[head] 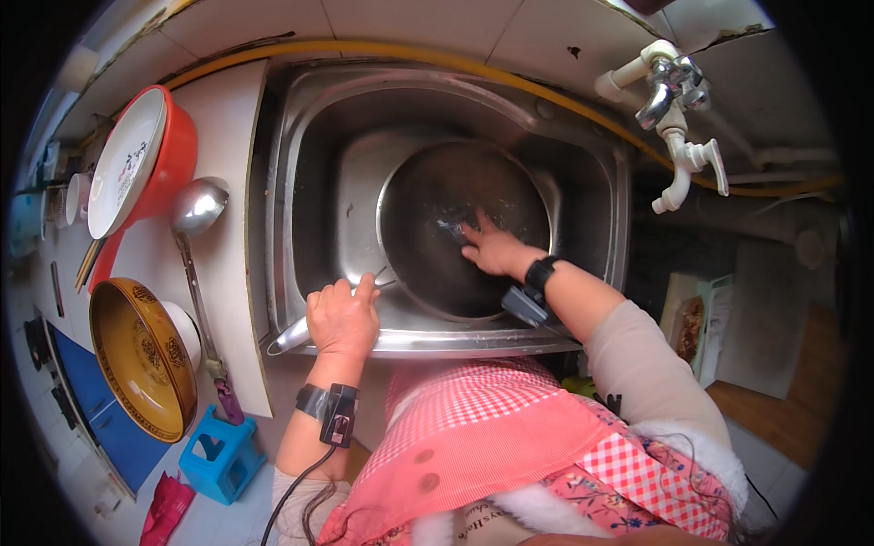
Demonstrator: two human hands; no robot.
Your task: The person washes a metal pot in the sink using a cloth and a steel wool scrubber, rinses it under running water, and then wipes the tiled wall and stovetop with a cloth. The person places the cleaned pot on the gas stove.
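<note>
A dark, round wok [423,252] lies in the stainless steel sink [362,157]. My left hand [341,314] is closed around the wok's metal handle [292,337], whose end passes over the sink's front rim. Inside the wok is my right hand [502,249], fingers apart and pointing down towards its inner surface. Around those fingertips, water [450,225] glints and ripples. I cannot tell whether the fingertips touch the wok's bottom. Nothing shows in the right hand.
Left of the sink, a metal ladle [198,208] lies on the white counter [232,273]. A red basin [171,157] with a white plate [126,164] and a brown bowl [140,355] stand beyond it. A blue plastic stool [222,454] is below. Taps [672,123] project at upper right.
</note>
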